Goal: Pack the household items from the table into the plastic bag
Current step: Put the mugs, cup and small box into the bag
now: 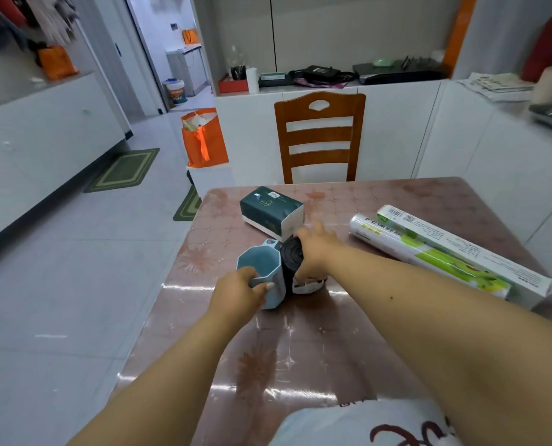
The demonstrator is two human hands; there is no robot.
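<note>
A blue-grey angular cup (263,268) lies tilted on the table, and my left hand (237,292) grips its rim and side. Right beside it lies a black roll of bags (292,252) with a white paper label; my right hand (315,249) is wrapped over the top of that roll. A dark green tissue pack (270,209) sits behind them. To the right lie a cling-film roll (393,243) and its long white-and-green box (461,249). A white plastic bag (364,423) with red print shows at the bottom edge, near me.
The table (300,349) has a glossy pinkish patterned cover. A wooden chair (319,136) stands at its far side. An orange bag (204,136) sits on a white stool to the left. White cabinets line the walls, and the floor is tiled.
</note>
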